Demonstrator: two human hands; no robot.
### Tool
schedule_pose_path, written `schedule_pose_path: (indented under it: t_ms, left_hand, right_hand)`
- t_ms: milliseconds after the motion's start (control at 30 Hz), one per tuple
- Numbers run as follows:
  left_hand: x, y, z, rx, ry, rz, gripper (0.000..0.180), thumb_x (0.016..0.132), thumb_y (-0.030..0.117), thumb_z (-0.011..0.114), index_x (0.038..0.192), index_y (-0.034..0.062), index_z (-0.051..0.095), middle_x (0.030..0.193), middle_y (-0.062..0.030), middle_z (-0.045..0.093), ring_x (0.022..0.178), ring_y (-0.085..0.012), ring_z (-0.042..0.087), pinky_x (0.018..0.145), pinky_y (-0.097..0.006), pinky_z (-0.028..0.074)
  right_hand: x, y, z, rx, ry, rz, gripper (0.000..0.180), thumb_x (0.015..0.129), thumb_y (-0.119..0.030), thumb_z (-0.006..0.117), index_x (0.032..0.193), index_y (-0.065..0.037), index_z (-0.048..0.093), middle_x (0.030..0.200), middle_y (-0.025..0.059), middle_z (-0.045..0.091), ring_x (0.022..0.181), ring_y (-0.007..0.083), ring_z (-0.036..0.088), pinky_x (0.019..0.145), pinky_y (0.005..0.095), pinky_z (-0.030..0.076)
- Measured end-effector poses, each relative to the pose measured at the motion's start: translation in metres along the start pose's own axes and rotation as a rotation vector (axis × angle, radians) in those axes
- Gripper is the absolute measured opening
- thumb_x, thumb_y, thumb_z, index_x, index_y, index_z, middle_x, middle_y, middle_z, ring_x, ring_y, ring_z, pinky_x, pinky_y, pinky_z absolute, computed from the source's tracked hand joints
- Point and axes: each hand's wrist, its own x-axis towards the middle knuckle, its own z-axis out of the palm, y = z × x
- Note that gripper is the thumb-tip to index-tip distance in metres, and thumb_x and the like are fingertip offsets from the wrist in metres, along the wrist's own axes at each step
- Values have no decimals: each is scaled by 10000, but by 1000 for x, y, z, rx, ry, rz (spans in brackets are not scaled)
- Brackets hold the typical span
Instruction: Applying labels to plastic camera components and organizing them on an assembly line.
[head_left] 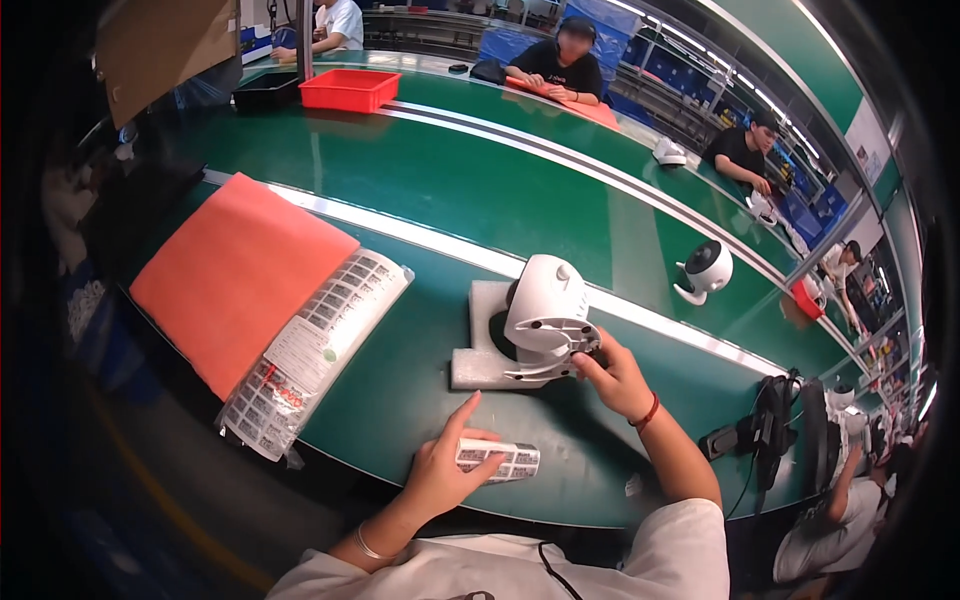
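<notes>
Worker seated on the near side of a green workbench; both hands bare. The white desk fan is on the bench in front of the worker, toward the far edge, tipped over on a pale foam block, its base underside turned to the near side. Right hand on the right part of that base: thumb and fingers bent together, pinching its rim; some fingertips hidden behind the base. Left hand nearer and farther left, just short of the foam: index finger stretched out and spread from the thumb, which lies across a curled label strip. Strip held between thumb and hand; the lower fingers I cannot make out.

Left on bench: orange sheet, and against its right edge a plastic-wrapped stack of labels. Right: black cables and adapters in a heap. Beyond a pale rail, on the green line surface, a second fan upright to the right; far left, a red tray beside a black tray. Co-worker in black seated across, far side.
</notes>
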Motion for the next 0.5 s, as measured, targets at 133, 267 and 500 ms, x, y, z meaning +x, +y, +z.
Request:
schedule_pose_path:
  t_ms: [133, 267, 500]
  left_hand:
    - [1, 2, 0, -24, 64, -9, 868, 766, 88, 758, 1455, 41, 233, 956, -111, 699, 816, -166, 680, 733, -293, 536]
    - [14, -1, -3, -7, -1, -126, 955, 789, 156, 750, 1483, 16, 110, 969, -112, 693, 832, -202, 682, 749, -312, 528]
    - [37, 0, 9, 117, -113, -191, 1017, 775, 259, 753, 1492, 26, 70, 994, -213, 664, 929, -302, 662, 834, -362, 496]
  right_hand:
    - [0, 8, 7, 125, -10, -15, 346, 947, -209, 568, 1230, -18, 513, 903, 62, 640, 764, 113, 620, 710, 258, 486]
    - [-2, 8, 6, 195, -68, -12, 359, 963, -177, 538, 1272, -1, 490, 979, 73, 639, 793, 123, 629, 750, 264, 491]
    - [0, 16, 14, 327, -54, -14, 380, 964, -164, 542, 1301, 3, 488, 1140, 73, 604, 1018, 119, 555, 909, 289, 454]
